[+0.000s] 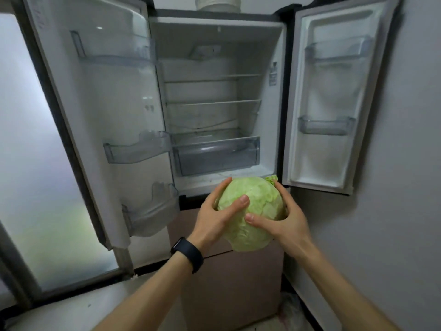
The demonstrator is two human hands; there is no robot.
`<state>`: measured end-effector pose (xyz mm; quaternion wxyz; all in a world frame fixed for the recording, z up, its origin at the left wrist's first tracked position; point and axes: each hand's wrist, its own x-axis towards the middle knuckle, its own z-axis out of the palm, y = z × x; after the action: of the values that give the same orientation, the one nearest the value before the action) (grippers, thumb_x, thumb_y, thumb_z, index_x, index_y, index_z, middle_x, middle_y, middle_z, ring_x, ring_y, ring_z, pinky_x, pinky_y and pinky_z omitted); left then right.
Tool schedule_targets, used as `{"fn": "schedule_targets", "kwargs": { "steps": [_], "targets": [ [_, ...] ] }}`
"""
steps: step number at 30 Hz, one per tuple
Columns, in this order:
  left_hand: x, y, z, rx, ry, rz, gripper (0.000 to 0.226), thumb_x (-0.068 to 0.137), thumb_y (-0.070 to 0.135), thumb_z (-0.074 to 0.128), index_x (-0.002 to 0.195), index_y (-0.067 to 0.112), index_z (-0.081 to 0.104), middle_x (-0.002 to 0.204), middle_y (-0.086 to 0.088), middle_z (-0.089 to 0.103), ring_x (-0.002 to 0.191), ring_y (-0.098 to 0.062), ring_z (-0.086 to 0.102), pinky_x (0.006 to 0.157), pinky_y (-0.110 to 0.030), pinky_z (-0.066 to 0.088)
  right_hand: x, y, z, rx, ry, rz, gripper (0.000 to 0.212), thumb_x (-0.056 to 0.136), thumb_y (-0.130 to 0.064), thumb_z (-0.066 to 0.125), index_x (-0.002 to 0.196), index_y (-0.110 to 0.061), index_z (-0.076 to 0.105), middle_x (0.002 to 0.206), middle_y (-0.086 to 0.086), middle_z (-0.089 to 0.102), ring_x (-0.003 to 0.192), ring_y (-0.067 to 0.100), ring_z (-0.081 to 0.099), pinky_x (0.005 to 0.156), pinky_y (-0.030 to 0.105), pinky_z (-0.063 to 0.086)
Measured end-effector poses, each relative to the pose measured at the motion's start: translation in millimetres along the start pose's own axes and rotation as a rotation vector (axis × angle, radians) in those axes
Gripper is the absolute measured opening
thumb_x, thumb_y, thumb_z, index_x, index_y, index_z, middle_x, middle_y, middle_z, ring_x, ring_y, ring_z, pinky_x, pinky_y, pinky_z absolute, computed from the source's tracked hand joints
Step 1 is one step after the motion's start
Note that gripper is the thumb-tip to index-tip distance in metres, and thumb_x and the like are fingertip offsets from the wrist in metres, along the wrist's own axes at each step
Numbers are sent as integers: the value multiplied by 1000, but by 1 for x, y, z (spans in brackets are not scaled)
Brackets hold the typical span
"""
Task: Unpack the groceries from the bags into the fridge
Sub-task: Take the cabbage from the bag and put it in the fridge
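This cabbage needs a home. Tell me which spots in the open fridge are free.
Both hands, left hand and right hand, hold the cabbage. The clear drawer looks empty, as do both wire shelves above it. The door bins are bare but narrow. Nowhere looks crowded.

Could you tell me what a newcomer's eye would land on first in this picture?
The pale green cabbage, held between the left hand and right hand at centre. Behind it stands the fridge, both doors open, its shelves and clear drawer bare.
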<state>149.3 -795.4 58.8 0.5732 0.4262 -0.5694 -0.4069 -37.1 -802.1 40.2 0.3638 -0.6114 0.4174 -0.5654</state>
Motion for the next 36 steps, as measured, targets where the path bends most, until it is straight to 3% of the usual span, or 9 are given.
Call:
{"fn": "schedule_targets", "kwargs": {
  "steps": [5, 9, 15, 18, 21, 27, 32, 34, 36],
  "targets": [
    [87, 7, 17, 16, 90, 53, 64, 73, 43, 81, 131, 48, 56, 126, 17, 59, 105, 3, 62, 77, -19, 56, 100, 8, -11, 26, -93, -62, 110, 47, -61, 93, 142, -58, 37, 139, -18, 50, 123, 11, 55, 95, 44, 56],
    [154, 0, 17, -17, 201, 73, 60, 72, 40, 82, 127, 41, 59, 124, 16, 62, 109, -2, 62, 86, -28, 57, 177, 20, 0, -4, -116, -93, 116, 46, -68, 89, 146, -54, 32, 142, -16, 47, 126, 14, 52, 96, 44, 56],
    [262, -29, -8, -42, 417, 112, 60, 60, 51, 88, 115, 40, 66, 117, 9, 67, 104, -11, 67, 85, -38, 60, 293, 48, 42, -20, -139, -149, 114, 46, -71, 87, 145, -51, 36, 141, -15, 50, 125, 13, 53, 98, 41, 55],
    [323, -46, -31, -32, 517, 136, 72, 56, 56, 86, 119, 38, 58, 121, 6, 62, 106, -13, 65, 88, -39, 58, 357, 61, 75, -45, -153, -163, 112, 50, -62, 90, 147, -45, 37, 142, -13, 51, 125, 12, 52, 102, 35, 51],
    [390, -58, -56, -15, 640, 145, 69, 50, 67, 82, 108, 41, 54, 120, 1, 56, 105, -16, 62, 87, -41, 57, 426, 68, 111, -47, -159, -179, 114, 46, -64, 89, 146, -44, 39, 140, -14, 53, 124, 9, 52, 105, 36, 48],
    [485, -79, -101, -54, 692, 110, 48, 74, 54, 80, 113, 35, 61, 111, 11, 65, 98, -10, 66, 83, -34, 56, 529, 90, 173, -92, -169, -193, 110, 52, -56, 92, 147, -40, 41, 141, -9, 53, 125, 12, 52, 106, 35, 47],
    [538, -95, -130, -18, 731, 44, 71, 66, 66, 76, 125, 29, 62, 114, 6, 68, 102, -17, 67, 91, -42, 56, 588, 110, 213, -154, -190, -153, 113, 48, -63, 90, 145, -30, 45, 137, -2, 57, 124, 19, 54, 105, 38, 48],
    [557, -97, -142, -32, 725, 10, 67, 77, 55, 75, 132, 22, 57, 121, 1, 65, 106, -19, 64, 90, -37, 55, 607, 113, 225, -175, -226, -148, 108, 50, -62, 91, 142, -25, 48, 130, -2, 60, 120, 18, 57, 102, 32, 49],
    [574, -101, -156, -68, 723, -31, 53, 86, 41, 72, 132, 20, 55, 122, -4, 65, 103, -19, 65, 79, -31, 54, 625, 117, 236, -182, -256, -148, 101, 52, -57, 92, 138, -25, 50, 121, -5, 63, 112, 13, 59, 94, 21, 47]
  ]
}}
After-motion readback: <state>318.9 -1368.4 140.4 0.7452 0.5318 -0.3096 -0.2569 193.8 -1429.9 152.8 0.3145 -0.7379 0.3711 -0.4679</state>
